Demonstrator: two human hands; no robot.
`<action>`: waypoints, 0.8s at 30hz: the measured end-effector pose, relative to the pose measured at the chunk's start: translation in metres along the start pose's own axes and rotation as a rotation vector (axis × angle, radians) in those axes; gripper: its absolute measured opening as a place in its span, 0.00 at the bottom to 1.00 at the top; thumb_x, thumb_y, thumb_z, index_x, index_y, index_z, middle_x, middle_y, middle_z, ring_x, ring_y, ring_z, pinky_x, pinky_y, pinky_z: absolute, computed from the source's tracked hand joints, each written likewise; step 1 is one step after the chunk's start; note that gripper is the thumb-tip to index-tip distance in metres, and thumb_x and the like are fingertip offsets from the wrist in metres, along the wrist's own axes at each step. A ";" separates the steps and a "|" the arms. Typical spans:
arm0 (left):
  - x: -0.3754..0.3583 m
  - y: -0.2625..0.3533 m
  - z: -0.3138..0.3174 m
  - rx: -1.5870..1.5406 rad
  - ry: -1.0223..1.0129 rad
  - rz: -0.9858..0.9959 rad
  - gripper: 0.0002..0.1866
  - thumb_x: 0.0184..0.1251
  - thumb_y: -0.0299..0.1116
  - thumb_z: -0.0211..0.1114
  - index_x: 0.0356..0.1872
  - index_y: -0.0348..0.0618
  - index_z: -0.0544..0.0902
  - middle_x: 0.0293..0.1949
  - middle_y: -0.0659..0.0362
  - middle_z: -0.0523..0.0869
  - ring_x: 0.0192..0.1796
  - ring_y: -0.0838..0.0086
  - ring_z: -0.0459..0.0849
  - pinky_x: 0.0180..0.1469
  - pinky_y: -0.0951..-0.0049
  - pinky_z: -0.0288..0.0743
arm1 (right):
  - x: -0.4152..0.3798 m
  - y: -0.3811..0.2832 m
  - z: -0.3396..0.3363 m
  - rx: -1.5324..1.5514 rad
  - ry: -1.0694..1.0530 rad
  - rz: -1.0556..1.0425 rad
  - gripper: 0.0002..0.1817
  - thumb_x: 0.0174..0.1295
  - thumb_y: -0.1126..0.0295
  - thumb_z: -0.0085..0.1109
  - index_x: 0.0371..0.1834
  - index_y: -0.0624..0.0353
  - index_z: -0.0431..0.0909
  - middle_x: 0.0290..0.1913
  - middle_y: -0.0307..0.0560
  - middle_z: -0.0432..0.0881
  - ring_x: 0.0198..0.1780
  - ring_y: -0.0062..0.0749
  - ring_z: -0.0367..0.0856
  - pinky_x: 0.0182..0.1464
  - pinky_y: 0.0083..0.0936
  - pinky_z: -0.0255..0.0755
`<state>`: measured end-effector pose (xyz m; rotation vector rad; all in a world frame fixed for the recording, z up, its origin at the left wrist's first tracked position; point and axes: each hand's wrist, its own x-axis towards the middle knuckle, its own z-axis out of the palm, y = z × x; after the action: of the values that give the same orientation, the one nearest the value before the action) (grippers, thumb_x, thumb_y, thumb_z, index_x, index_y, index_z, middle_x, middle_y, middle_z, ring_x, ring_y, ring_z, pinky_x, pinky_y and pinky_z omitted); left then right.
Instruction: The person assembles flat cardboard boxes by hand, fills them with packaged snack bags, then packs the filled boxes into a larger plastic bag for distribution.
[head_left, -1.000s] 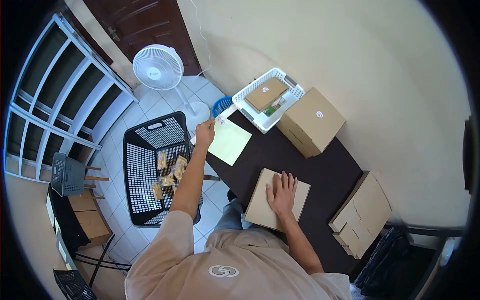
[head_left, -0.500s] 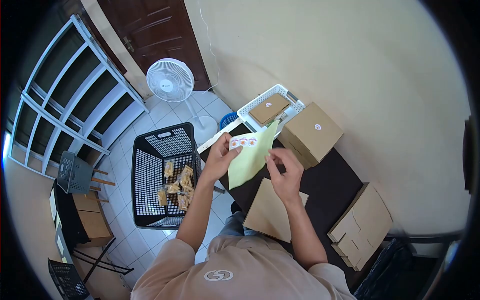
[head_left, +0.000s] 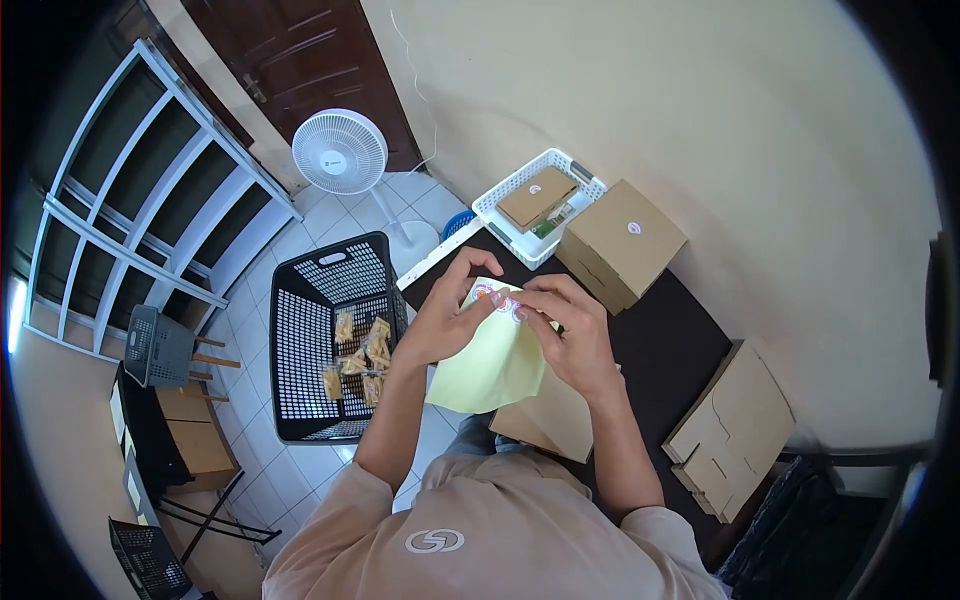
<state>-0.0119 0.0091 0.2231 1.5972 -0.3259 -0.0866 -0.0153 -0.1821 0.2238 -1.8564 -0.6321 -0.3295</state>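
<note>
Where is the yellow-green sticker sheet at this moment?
In the head view the sticker sheet is near the middle, held up by the left hand and right hand above the flat cardboard box.

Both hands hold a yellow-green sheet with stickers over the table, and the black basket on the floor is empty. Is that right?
Not quite. In the head view the black basket holds several small packets. Both hands, left and right, do hold the sheet.
</note>
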 end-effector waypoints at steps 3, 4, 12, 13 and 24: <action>-0.001 0.003 0.000 0.113 -0.030 0.007 0.15 0.67 0.21 0.59 0.53 0.38 0.69 0.45 0.56 0.78 0.42 0.79 0.80 0.44 0.76 0.73 | -0.004 -0.002 -0.003 0.036 -0.036 0.045 0.07 0.54 0.82 0.64 0.36 0.64 0.81 0.41 0.49 0.79 0.39 0.41 0.82 0.41 0.32 0.76; 0.000 0.001 0.001 0.110 -0.033 0.002 0.15 0.67 0.21 0.59 0.53 0.38 0.69 0.45 0.56 0.78 0.42 0.79 0.80 0.44 0.76 0.73 | -0.005 -0.001 -0.004 0.037 -0.036 0.052 0.07 0.54 0.82 0.64 0.36 0.64 0.81 0.41 0.49 0.79 0.39 0.41 0.82 0.41 0.32 0.76; 0.008 -0.036 0.009 0.401 -0.078 0.073 0.12 0.65 0.22 0.56 0.48 0.40 0.68 0.35 0.50 0.78 0.37 0.61 0.82 0.41 0.67 0.72 | -0.048 0.009 -0.007 -0.036 0.078 -0.012 0.05 0.55 0.84 0.63 0.34 0.65 0.79 0.49 0.52 0.72 0.48 0.41 0.76 0.43 0.28 0.75; 0.009 -0.046 0.006 0.448 0.011 0.105 0.11 0.67 0.22 0.57 0.48 0.40 0.68 0.35 0.53 0.77 0.39 0.69 0.79 0.43 0.70 0.71 | -0.056 0.012 -0.011 -0.038 0.119 -0.024 0.05 0.55 0.84 0.63 0.33 0.66 0.78 0.49 0.53 0.72 0.49 0.41 0.76 0.44 0.27 0.75; 0.060 -0.196 -0.087 0.812 0.198 -0.008 0.16 0.69 0.30 0.60 0.54 0.49 0.68 0.26 0.42 0.80 0.29 0.49 0.83 0.33 0.54 0.72 | -0.135 0.073 -0.030 0.191 0.153 0.519 0.05 0.64 0.83 0.54 0.41 0.66 0.78 0.38 0.44 0.77 0.37 0.23 0.80 0.35 0.20 0.79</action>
<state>0.0974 0.0813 0.0429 2.3878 -0.2058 0.2268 -0.0820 -0.2653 0.1099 -1.7179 -0.0619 -0.0630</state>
